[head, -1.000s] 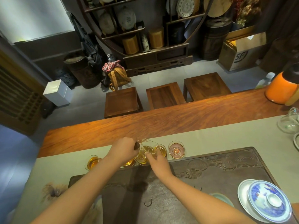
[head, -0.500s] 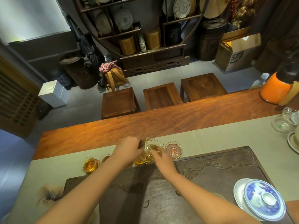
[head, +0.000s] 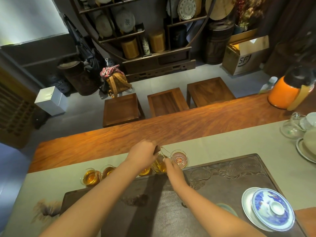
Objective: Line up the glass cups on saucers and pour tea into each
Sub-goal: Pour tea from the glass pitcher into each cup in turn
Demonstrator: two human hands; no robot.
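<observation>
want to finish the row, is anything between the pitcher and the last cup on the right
Nothing visible. The glass pitcher, gripped by the left hand, sits right beside the unfilled cup; the right hand is at the pitcher's near side, not across the cup's mouth.

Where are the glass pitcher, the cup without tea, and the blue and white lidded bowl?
glass pitcher (head: 160,165): head view, on its tea-filled body.
empty cup (head: 179,159): head view, on its inside bottom.
blue and white lidded bowl (head: 273,209): head view, on its lid.

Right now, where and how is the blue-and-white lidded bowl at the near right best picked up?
Grip the blue-and-white lidded bowl by the white saucer rim beneath it, coming from above and the near side; the domed lid probably sits loose, so its small central knob would likely lift only the lid.
</observation>
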